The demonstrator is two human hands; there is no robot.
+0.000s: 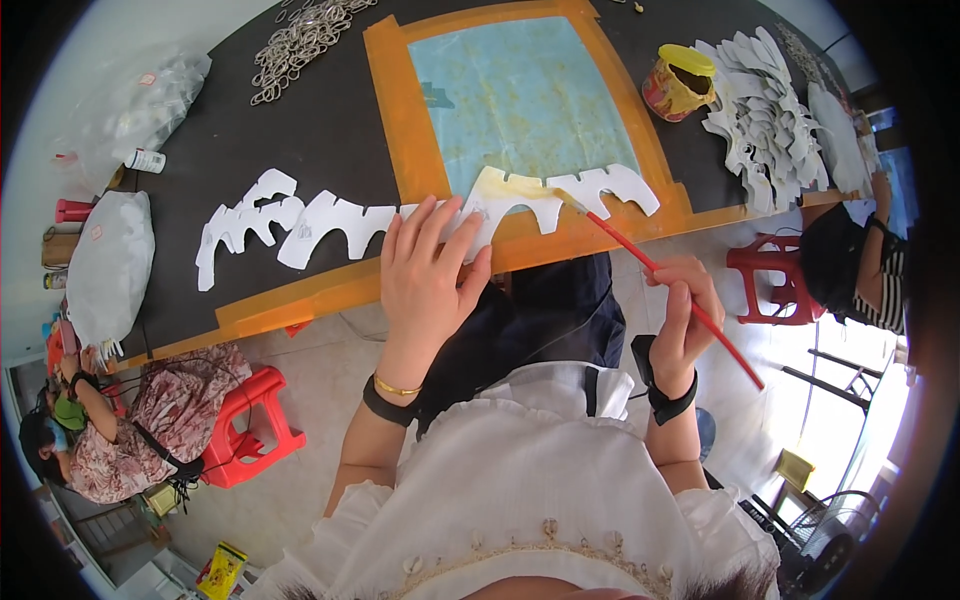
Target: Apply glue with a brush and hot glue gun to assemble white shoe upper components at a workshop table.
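Observation:
My right hand (684, 308) pinches a red-handled brush (715, 335), its bristle tip touching a white scalloped cutout piece (510, 203) at the table's front edge. A yellowish wet smear shows on that piece around the tip. My left hand (432, 250) lies flat with fingers stretched over the left end of this piece, pressing it down. Left of that hand lie more white cutouts (330, 222), notched and partly overlapping. The worked piece rests across a blue sheet (535, 95) framed with orange tape (400, 130).
An open tub with a yellow rim (680, 82) stands beside a heap of white cutouts (765, 115) at right. Metal rings (305, 40) lie at the far left. Plastic bags (110, 265) line the left edge. Other people sit at both sides near red stools (250, 425).

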